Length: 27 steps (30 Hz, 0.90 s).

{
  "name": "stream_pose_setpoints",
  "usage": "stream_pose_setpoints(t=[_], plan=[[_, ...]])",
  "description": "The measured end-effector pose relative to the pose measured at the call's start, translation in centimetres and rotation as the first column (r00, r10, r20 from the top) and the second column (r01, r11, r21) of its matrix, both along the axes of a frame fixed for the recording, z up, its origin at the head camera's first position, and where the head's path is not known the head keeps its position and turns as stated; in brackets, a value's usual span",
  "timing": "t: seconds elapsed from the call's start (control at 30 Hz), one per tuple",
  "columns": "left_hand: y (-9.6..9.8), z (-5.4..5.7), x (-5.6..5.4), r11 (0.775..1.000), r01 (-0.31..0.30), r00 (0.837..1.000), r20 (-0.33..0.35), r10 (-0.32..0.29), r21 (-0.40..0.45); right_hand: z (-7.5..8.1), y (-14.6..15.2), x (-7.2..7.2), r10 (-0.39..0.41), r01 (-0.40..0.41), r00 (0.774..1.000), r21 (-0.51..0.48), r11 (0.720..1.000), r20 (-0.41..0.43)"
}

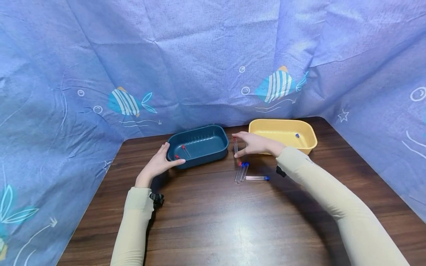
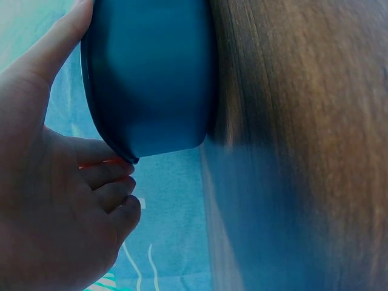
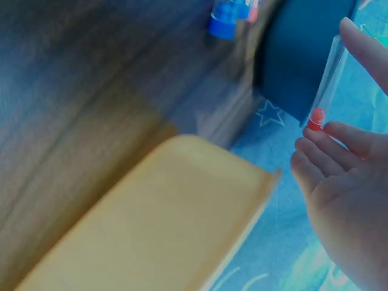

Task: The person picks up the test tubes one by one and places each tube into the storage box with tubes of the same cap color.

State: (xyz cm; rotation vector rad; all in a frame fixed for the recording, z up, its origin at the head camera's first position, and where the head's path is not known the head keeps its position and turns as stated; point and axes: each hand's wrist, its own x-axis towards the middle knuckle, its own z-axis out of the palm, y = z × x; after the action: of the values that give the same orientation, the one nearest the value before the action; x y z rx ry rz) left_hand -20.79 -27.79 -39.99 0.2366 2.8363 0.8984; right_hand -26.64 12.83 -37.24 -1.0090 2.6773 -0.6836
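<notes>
A: What's in the R hand (image 1: 254,143)?

B: One red-capped tube (image 1: 236,147), held lengthwise: fingers at the cap, thumb at the clear end, so the grip's about as wide as the tube's long. It's in the gap btwn the blue bin (image 1: 208,158) and the yellow bin (image 1: 273,125), just beside blue's R end.

A: And the L hand (image 1: 159,162)?

B: Spread wide, clasping blue's L end, thumb at the near rim. Prob. steadying it; can't tell how firmly.

A: Which step, then?

B: Looks like the carry, tube not yet in a bin. Blue has two red-capped tubes inside, yellow one blue-capped tube (image 1: 298,137), so blue's prob. the match.

A: Next move calls for?

B: A short shift L, tube clear of blue's rim, then a low, gentle release, imo.

A: Others on the table (image 1: 199,214)?

B: A second red-capped one, two blue-capped ones alongside, plus another blue-capped one (image 1: 257,178) lying crosswise, nearby.
</notes>
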Motion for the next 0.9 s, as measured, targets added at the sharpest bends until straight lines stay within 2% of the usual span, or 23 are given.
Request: stream_pose_setpoints(t=[0.2, 0.57, 0.77, 0.9], plan=[[0.0, 0.0, 0.1, 1.0, -0.002, 1.0, 0.0, 0.002, 0.001, 1.4, 0.2, -0.4, 0.015, -0.014, 1.0, 0.011, 1.0, -0.028], [0.2, 0.1, 0.5, 1.0, -0.005, 1.0, 0.001, 0.005, 0.004, 2.4, -0.9, -1.0, 0.016, -0.016, 1.0, 0.018, 1.0, -0.01], [0.1, -0.1, 0.5, 1.0, -0.002, 1.0, -0.002, 0.002, 0.005, 3.0, -2.4, -1.4, 0.071, -0.07, 0.994, 0.012, 0.997, -0.086], [0.1, 0.0, 0.4, 1.0, 0.001, 1.0, -0.009, -0.001, 0.005, 4.1, -3.5, -1.8, 0.103, -0.101, 0.988, 0.022, 0.995, -0.114]])
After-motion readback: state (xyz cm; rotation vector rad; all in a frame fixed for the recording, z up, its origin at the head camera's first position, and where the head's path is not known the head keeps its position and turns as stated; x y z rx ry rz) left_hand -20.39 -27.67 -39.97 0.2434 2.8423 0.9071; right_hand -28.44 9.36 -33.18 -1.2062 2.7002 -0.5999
